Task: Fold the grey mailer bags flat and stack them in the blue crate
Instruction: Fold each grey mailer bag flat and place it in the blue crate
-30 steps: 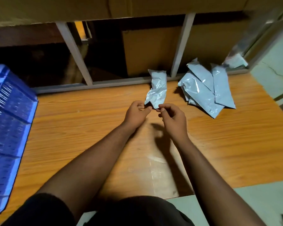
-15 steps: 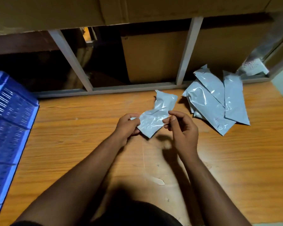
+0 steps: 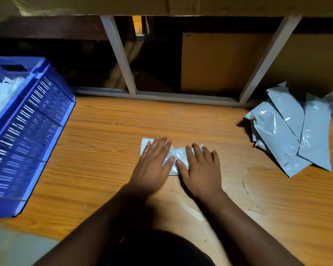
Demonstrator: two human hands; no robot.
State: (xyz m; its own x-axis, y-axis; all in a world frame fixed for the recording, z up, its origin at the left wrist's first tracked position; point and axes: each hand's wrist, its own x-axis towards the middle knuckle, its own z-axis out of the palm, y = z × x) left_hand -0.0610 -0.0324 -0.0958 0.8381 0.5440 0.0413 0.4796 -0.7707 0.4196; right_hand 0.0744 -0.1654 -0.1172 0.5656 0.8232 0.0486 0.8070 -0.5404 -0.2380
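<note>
Pressing a grey mailer bag point(image 3: 176, 160) flat on the wooden tabletop point(image 3: 108, 143), left hand point(image 3: 154, 164) and right hand point(image 3: 200, 169) lie palms down, fingers straight. No lettering is legible. More bags point(image 3: 288, 129) lie heaped at right; the blue crate point(image 3: 27, 131) stands at left.

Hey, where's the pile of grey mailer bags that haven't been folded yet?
In the head view the pile of mailer bags lies at the right end of the wooden table, by the metal frame, well right of the right hand.
</note>
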